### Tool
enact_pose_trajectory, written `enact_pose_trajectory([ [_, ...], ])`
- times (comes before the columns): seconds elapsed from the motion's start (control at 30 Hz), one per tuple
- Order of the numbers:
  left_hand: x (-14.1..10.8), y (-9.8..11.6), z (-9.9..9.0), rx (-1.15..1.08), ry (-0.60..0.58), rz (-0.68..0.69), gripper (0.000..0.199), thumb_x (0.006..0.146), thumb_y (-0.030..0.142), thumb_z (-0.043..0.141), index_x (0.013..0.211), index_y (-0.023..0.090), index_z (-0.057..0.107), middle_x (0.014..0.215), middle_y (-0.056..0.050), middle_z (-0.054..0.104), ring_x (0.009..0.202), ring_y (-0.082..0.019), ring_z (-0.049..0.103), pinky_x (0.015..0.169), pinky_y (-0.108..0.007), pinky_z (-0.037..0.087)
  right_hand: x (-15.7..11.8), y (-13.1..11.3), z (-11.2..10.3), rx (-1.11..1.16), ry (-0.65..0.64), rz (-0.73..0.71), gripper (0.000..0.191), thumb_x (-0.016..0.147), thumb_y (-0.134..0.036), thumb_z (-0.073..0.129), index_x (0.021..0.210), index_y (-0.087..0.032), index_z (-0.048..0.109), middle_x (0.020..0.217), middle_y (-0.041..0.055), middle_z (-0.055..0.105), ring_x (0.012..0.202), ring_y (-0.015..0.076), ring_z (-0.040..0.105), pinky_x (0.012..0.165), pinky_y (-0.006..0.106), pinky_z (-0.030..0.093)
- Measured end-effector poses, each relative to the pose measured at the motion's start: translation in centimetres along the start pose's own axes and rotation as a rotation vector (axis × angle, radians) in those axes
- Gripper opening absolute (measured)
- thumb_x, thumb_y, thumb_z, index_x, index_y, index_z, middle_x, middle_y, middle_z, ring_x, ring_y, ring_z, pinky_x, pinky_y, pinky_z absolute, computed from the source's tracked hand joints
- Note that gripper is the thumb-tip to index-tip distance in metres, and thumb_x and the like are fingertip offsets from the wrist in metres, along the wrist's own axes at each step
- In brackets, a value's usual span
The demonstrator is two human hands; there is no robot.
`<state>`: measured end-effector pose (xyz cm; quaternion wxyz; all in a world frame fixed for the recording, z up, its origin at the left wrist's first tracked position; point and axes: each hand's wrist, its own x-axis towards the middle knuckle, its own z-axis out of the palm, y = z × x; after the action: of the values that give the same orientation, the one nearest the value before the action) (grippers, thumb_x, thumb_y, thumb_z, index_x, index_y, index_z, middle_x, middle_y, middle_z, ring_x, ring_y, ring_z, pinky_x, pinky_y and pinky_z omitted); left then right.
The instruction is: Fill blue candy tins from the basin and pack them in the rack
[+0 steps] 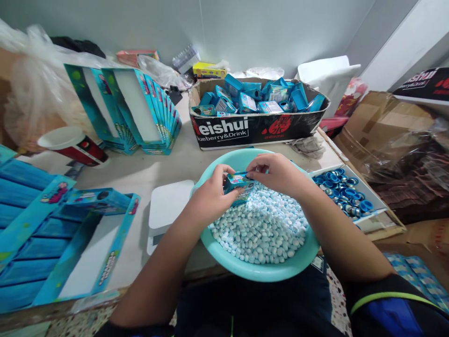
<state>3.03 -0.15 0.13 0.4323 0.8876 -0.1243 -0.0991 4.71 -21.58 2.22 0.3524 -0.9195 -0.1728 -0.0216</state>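
Note:
Over a mint-green basin (213, 243) filled with pale blue and white candies (263, 229), my left hand (212, 196) grips a small blue candy box (240, 189) with printed faces. My right hand (277, 173) is closed in a pinch at the box's upper right edge. Whatever lies between its fingertips is hidden; a bit of dark blue shows there. To the right, blue and silver caps (342, 192) lie heaped in a white tray (377, 206).
A black carton (252, 131) of loose blue boxes stands behind the basin. At left are display trays (119, 252), one partly filled, a paper cup (80, 145) and stacked empty trays (140, 107). A white scale (168, 203) sits left of the basin; brown cartons (372, 121) stand at right.

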Motion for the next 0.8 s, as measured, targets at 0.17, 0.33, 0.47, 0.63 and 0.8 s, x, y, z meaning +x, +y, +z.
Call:
enact_pose_trajectory([
  [0.17,-0.1,0.2,-0.2,0.077,-0.011,0.005,0.041,0.088,0.046,0.066,0.121,0.028,0.049,0.100,-0.002,0.067,0.081,-0.021,0.063,0.068,-0.031,0.049,-0.2,0.0,0.1,0.049,0.022,-0.001,0.008,0.086,-0.020,0.070,0.082,-0.020,0.077,0.080,0.0020,0.073,0.071,0.0154,0.061,0.067,0.029,0.047],
  [0.33,-0.2,0.6,-0.3,0.148,-0.027,-0.005,0.041,0.089,0.047,0.064,0.122,0.028,0.049,0.106,-0.004,0.068,0.087,-0.023,0.065,0.072,-0.034,0.049,-0.2,0.3,0.5,0.139,0.034,-0.006,0.009,0.085,-0.023,0.068,0.082,-0.020,0.075,0.082,0.0028,0.074,0.073,0.0170,0.064,0.070,0.031,0.052],
  [0.47,-0.3,0.9,-0.4,0.130,-0.031,-0.020,0.040,0.090,0.045,0.063,0.123,0.028,0.050,0.108,-0.004,0.070,0.088,-0.023,0.066,0.074,-0.034,0.049,-0.2,0.4,0.6,0.196,0.032,-0.030,0.009,0.086,-0.021,0.065,0.085,-0.020,0.074,0.087,0.0036,0.075,0.079,0.0176,0.068,0.074,0.031,0.055],
  [0.63,-0.4,1.1,-0.4,0.157,-0.033,-0.038,0.038,0.090,0.044,0.063,0.123,0.029,0.049,0.106,-0.003,0.069,0.089,-0.024,0.066,0.076,-0.036,0.048,-0.2,0.4,0.6,0.269,0.018,-0.063,0.018,0.085,-0.013,0.058,0.095,-0.018,0.073,0.096,0.0057,0.072,0.086,0.0176,0.069,0.077,0.032,0.057],
  [0.8,-0.5,1.1,-0.5,0.176,-0.045,-0.027,0.038,0.092,0.044,0.061,0.124,0.029,0.049,0.107,-0.003,0.069,0.091,-0.025,0.066,0.077,-0.036,0.047,-0.1,1.1,0.8,0.154,0.015,-0.091,0.017,0.086,-0.014,0.064,0.099,-0.019,0.074,0.108,0.0074,0.068,0.093,0.0181,0.068,0.082,0.032,0.057],
])
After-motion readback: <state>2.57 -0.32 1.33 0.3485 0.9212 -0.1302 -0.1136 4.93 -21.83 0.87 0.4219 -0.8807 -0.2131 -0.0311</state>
